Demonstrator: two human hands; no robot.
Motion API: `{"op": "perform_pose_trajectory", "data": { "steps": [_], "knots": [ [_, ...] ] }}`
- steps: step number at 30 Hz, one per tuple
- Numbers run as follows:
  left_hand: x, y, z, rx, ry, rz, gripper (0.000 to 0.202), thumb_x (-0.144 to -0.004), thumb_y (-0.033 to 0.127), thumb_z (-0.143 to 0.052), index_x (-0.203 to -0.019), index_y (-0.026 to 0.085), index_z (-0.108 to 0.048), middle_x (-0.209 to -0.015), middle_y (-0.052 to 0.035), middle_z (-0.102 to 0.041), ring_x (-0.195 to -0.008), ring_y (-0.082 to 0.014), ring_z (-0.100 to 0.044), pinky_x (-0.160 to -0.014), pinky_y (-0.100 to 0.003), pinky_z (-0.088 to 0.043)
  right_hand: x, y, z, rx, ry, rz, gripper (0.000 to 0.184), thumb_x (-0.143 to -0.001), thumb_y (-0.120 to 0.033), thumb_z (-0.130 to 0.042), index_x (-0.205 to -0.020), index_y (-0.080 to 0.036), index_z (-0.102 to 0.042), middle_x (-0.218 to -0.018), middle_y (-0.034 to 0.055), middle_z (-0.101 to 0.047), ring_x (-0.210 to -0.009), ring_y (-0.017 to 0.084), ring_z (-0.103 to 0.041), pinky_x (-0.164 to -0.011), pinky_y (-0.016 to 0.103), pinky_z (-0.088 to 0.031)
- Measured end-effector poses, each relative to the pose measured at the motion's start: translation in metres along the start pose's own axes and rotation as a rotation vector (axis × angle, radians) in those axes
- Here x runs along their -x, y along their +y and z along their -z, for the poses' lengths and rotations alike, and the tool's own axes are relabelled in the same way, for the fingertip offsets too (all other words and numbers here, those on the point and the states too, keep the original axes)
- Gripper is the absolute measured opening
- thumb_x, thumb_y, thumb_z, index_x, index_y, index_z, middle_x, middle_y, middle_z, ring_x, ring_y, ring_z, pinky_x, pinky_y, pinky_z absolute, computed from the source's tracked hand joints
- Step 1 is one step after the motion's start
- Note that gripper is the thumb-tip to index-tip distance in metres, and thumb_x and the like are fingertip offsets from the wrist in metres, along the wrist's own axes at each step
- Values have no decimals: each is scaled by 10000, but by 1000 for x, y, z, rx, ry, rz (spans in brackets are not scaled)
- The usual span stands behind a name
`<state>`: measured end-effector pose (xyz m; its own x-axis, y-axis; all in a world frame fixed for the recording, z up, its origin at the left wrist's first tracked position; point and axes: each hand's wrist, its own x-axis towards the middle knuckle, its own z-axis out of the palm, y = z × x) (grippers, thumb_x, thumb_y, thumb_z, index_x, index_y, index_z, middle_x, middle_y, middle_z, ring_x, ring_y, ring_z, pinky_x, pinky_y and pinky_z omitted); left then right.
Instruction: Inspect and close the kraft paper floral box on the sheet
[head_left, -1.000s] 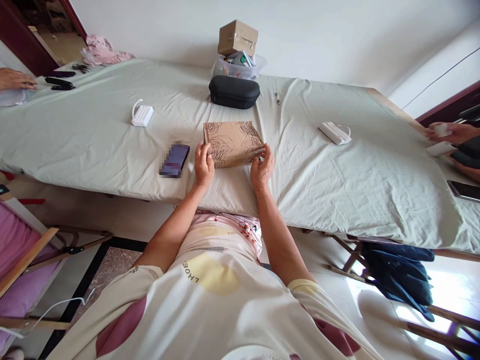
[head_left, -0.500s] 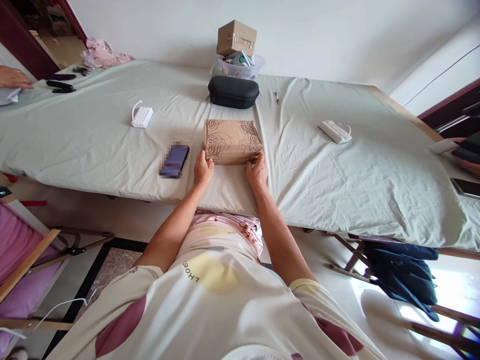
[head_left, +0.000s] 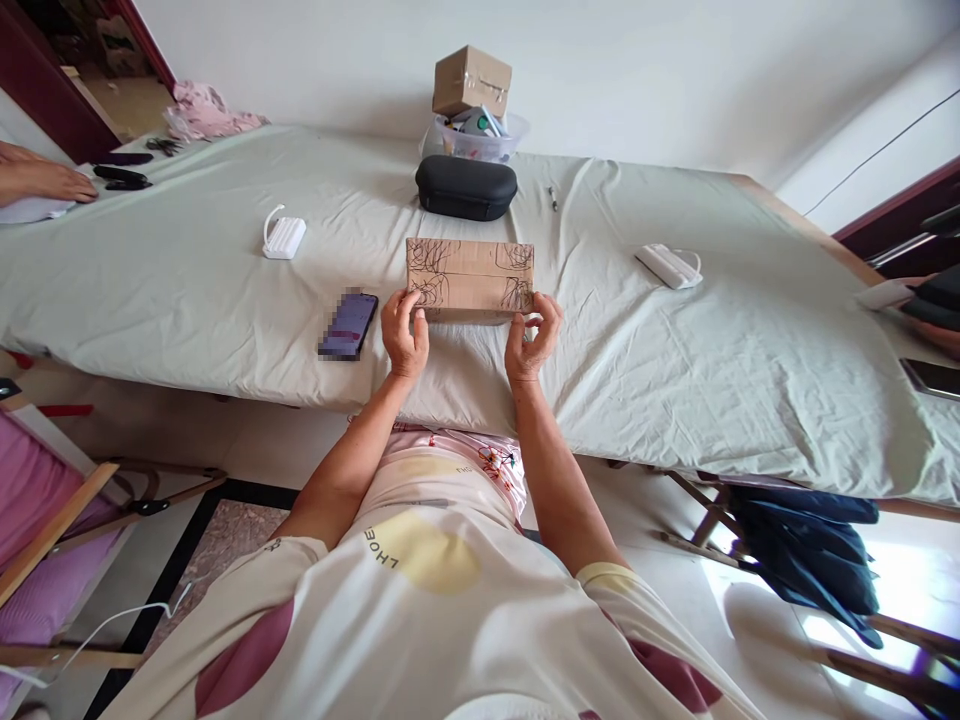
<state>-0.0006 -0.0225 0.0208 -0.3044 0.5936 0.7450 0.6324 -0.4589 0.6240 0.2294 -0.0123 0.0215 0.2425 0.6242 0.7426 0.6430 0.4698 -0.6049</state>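
A small cardboard box [head_left: 471, 272] with dark scribbled loops at its corners is between my two hands, over the cloth-covered table. My left hand [head_left: 405, 335] grips its near left corner, thumb on the near side and fingers at the edge. At the near right corner, my right hand [head_left: 534, 338] pinches the box between thumb and curled fingers. A line runs across the middle of the box's top face. Whether its underside touches the cloth, I cannot tell. A phone [head_left: 349, 325] lies just left of my left hand.
Behind the box sits a black hard case [head_left: 466, 187], then a clear plastic tub [head_left: 491, 145] with another cardboard box [head_left: 472, 80] on top. White devices with loops [head_left: 285, 238] lie left and right. Another person's hand [head_left: 52, 178] rests at far left.
The scribbled box has turned, so a different face with a line across it shows on top. My hands have shifted their hold at its near corners. The other person's hand moved right.
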Motion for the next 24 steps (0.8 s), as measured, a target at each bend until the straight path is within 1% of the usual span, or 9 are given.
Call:
{"op": "perform_pose_trajectory", "data": {
  "steps": [2,4,7,9,11,13,15,19,24],
  "knots": [
    [-3,7,4,-24,1,-28,586,-1137,560,-297,-1294,177,-712,-1342,-183,-706,-1337,-256,-657,-1232,-411,-485,-1,0,3,-9,35,28,474,-1086,-448,-370,-1480,-254,-549,-1441,189,-563,-1371,337,-609,-1003,563,-610],
    [-6,13,8,-81,-29,-25,549,-1139,513,-319,-1301,176,-722,-1345,-181,-710,-1336,-260,-656,-1232,-419,-480,-2,2,3,-26,61,63,437,-1086,-455,-395,-1419,-261,-600,-1406,163,-580,-1374,325,-606,-1086,608,-578],
    [-7,23,10,-200,-99,-3,478,-1121,440,-400,-1371,181,-714,-1459,-194,-673,-1425,-295,-611,-1269,-462,-441,-4,4,0,-40,96,126,387,-1084,-461,-433,-1323,-261,-663,-1364,130,-600,-1368,295,-603,-1209,642,-500],
    [-7,30,11,-265,-139,-5,456,-1089,395,-477,-1425,184,-701,-1568,-210,-606,-1525,-334,-535,-1314,-506,-383,-5,4,-2,-30,115,151,373,-1088,-451,-432,-1292,-258,-678,-1357,124,-605,-1364,281,-602,-1242,638,-477],
    [-6,38,12,-305,-177,-7,469,-1052,352,-543,-1472,192,-680,-1668,-210,-520,-1623,-366,-420,-1355,-553,-308,-5,2,-4,-11,114,159,377,-1090,-434,-419,-1311,-256,-669,-1376,129,-597,-1376,280,-593,-1247,636,-475],
    [-7,45,12,-326,-220,0,501,-1023,305,-585,-1512,216,-650,-1740,-188,-440,-1688,-378,-301,-1377,-605,-235,-5,0,-5,8,96,157,389,-1085,-412,-411,-1352,-255,-646,-1413,137,-578,-1407,287,-573,-1257,644,-461],
    [-8,53,11,-336,-266,-5,537,-1000,242,-600,-1537,249,-624,-1767,-156,-410,-1713,-371,-237,-1380,-655,-180,-4,-2,-6,16,73,150,403,-1077,-385,-408,-1394,-253,-618,-1451,145,-555,-1449,296,-543,-1273,655,-436],
    [-8,68,4,-336,-365,-58,610,-970,134,-582,-1560,290,-595,-1757,-108,-441,-1710,-347,-258,-1384,-692,-104,-3,-4,-9,35,40,146,442,-1055,-326,-403,-1461,-249,-558,-1509,157,-519,-1508,308,-494,-1290,664,-407],
    [-3,80,-10,-285,-428,-111,634,-986,126,-565,-1595,300,-559,-1755,-103,-445,-1701,-337,-288,-1386,-712,-51,-1,-8,-10,116,25,143,498,-1036,-292,-397,-1516,-240,-516,-1569,170,-492,-1555,322,-460,-1282,666,-410]
  ]
}}
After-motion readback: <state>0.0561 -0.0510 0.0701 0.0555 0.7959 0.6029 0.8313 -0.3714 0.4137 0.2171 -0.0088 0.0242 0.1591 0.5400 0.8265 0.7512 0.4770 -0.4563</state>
